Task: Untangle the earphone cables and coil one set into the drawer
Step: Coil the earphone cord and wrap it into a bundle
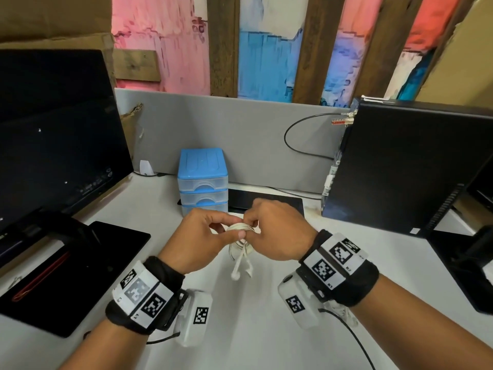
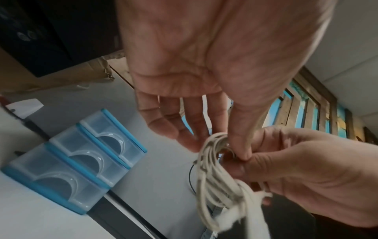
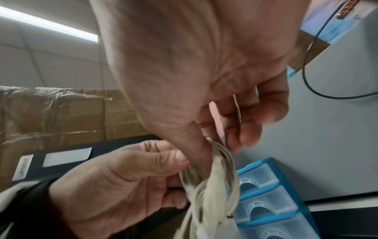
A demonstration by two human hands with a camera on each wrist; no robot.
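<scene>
A coil of white earphone cable (image 1: 241, 228) is held above the desk between both hands. My left hand (image 1: 234, 225) pinches the coil's left side, with its thumb (image 2: 241, 145) pressed on the loops (image 2: 210, 171). My right hand (image 1: 252, 222) pinches the right side, thumb (image 3: 197, 145) against the strands (image 3: 212, 182). Two earbuds (image 1: 236, 275) dangle below the coil. Just behind the hands stands the blue three-drawer unit (image 1: 202, 180), with all its drawers (image 2: 71, 161) pushed in. Another whitish cable bundle (image 1: 344, 312) lies on the desk under my right wrist.
A dark monitor (image 1: 53, 134) and its base (image 1: 66, 276) fill the left side. A black computer tower (image 1: 405, 166) stands at the right. A black pad (image 1: 266, 202) lies behind the hands, and a grey partition (image 1: 240, 134) backs the white desk (image 1: 253, 329).
</scene>
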